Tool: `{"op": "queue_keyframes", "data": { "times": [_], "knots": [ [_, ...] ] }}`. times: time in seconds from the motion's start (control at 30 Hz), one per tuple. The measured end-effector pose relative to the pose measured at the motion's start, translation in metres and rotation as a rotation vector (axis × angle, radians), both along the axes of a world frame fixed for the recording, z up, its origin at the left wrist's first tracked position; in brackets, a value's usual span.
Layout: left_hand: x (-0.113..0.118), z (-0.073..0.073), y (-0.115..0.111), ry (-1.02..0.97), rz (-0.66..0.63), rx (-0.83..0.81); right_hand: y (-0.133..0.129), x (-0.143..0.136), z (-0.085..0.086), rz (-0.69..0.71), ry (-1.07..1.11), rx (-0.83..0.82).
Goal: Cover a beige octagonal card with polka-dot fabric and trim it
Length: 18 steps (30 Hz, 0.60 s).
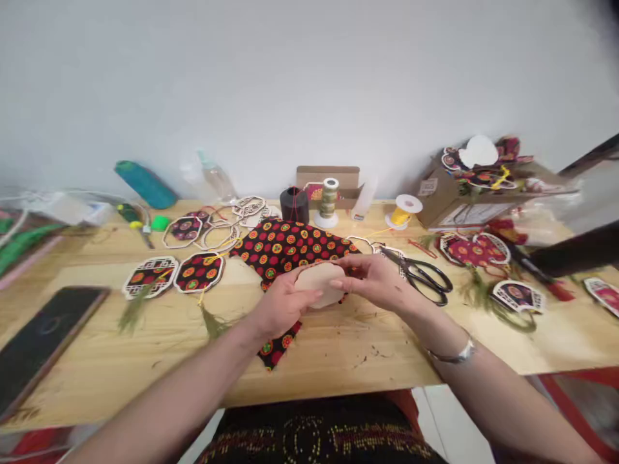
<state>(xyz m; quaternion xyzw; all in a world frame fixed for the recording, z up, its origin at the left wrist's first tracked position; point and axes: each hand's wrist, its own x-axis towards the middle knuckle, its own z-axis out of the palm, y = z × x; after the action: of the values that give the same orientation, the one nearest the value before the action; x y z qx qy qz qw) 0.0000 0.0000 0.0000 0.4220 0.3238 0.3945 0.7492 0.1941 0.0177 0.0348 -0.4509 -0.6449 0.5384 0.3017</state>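
Note:
Both hands meet at the middle of the wooden table (145,348). My left hand (283,306) grips the left side of a pale wooden piece (320,281), thumb on top. The fingers of my right hand (380,278) pinch the same piece at its right edge. Under the piece lies a black fabric with red and orange circles (285,248); a strip of it hangs toward the table's front edge. Black scissors (425,276) lie just right of my right hand. A bracelet (454,353) is on my right wrist.
Finished fabric-covered ornaments with tassels (171,274) lie at the left, more (476,250) at the right. Thread spools (294,205), (329,200), (403,211) stand at the back. A dark phone (43,338) lies at the far left. A cardboard box (459,193) holding ornaments stands at back right.

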Motion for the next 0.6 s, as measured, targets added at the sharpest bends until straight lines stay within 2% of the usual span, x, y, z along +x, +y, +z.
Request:
{"op": "queue_keyframes", "data": {
  "times": [0.17, 0.3, 0.47, 0.6],
  "knots": [
    [-0.001, -0.001, 0.0, 0.091, 0.013, 0.066, 0.0, -0.001, -0.011, -0.025, 0.059, 0.117],
    [-0.001, 0.0, 0.001, 0.067, 0.009, 0.013, 0.001, -0.004, -0.017, -0.057, 0.1, 0.186],
    [0.0, 0.005, 0.001, 0.007, 0.028, -0.094, 0.0, -0.003, -0.019, -0.08, 0.053, 0.139],
    [0.001, 0.013, 0.002, -0.077, 0.011, -0.203, -0.002, -0.001, -0.019, -0.129, 0.054, 0.04]
  ]
}}
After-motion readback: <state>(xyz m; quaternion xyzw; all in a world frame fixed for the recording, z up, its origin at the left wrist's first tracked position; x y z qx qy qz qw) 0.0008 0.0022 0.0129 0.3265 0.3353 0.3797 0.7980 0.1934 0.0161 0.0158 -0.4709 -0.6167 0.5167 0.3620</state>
